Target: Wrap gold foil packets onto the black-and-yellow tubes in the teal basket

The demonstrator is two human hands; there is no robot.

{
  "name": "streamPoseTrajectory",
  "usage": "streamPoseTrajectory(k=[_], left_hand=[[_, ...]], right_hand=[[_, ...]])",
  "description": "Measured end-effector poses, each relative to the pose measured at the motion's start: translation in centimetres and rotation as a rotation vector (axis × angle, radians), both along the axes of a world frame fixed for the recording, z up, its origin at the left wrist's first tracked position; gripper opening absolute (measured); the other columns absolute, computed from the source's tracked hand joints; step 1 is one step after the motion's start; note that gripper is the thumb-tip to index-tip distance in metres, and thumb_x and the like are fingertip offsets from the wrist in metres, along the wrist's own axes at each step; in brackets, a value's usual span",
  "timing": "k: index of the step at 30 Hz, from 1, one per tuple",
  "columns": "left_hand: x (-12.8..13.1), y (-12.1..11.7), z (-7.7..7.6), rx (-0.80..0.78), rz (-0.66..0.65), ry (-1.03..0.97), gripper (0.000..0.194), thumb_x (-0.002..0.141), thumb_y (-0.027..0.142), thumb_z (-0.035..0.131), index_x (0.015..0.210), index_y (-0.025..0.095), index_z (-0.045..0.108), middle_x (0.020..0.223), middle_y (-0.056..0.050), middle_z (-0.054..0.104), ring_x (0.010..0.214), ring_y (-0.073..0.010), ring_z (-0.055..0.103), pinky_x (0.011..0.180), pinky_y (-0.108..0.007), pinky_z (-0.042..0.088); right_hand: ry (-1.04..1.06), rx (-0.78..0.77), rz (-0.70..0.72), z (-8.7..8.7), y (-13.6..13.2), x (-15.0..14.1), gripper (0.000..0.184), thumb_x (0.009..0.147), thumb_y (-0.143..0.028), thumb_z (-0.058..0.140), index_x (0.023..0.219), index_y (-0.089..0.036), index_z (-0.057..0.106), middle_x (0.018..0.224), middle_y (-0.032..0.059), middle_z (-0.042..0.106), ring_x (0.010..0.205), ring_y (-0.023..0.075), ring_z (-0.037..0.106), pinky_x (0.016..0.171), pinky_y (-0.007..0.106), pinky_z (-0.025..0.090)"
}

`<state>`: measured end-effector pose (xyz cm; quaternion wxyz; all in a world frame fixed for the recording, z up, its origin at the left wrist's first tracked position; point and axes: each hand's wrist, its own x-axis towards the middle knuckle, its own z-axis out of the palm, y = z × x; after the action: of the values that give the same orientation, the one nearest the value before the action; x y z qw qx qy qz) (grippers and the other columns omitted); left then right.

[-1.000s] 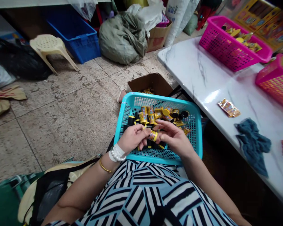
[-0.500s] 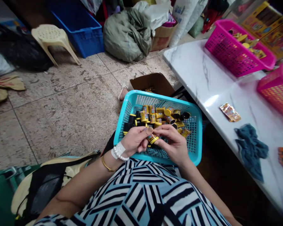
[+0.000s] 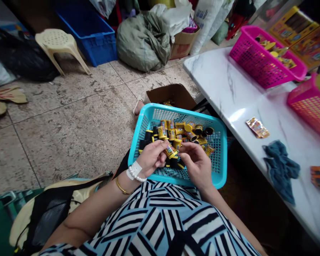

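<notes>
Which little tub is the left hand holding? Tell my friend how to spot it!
Find the turquoise basket in front of the striped top. Over it, the left hand pinches a yellow tub with colourful print. That one alone is held; the other tubs rest in the basket.

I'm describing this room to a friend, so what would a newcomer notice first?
Probably the turquoise basket at the centre, with small yellow-and-black tubs inside. Above it, the left hand grips a yellow tub, with the right hand close by. Next might come the bright pink basket on the white table, upper right.
</notes>
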<state>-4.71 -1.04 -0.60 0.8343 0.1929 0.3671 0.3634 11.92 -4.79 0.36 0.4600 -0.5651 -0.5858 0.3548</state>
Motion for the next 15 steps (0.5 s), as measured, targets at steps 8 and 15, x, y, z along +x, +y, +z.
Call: streamPoseTrajectory(k=[8, 15], left_hand=[[-0.1, 0.1, 1.2, 0.202, -0.030, 0.153, 0.037, 0.076, 0.046, 0.076, 0.090, 0.015, 0.063, 0.071, 0.002, 0.060, 0.046, -0.0026, 0.043, 0.041, -0.016, 0.030], [0.2, 0.1, 3.8, 0.687, -0.088, 0.299, 0.027, 0.078, 0.033, 0.077, 0.099, 0.018, 0.071, 0.095, -0.005, 0.070, 0.072, -0.0120, 0.063, 0.065, -0.023, 0.051]], right_hand=[[-0.069, 0.117, 0.011, 1.1, -0.5, -0.1, 0.026, 0.079, -0.024, 0.077, 0.104, -0.025, 0.071, 0.099, 0.0054, 0.073, 0.088, 0.0187, 0.070, 0.080, 0.034, 0.059], [0.327, -0.175, -0.041, 2.7, -0.5, 0.6, 0.026, 0.072, -0.039, 0.081, 0.088, -0.020, 0.077, 0.073, 0.0036, 0.075, 0.063, 0.0184, 0.070, 0.064, 0.034, 0.060]])
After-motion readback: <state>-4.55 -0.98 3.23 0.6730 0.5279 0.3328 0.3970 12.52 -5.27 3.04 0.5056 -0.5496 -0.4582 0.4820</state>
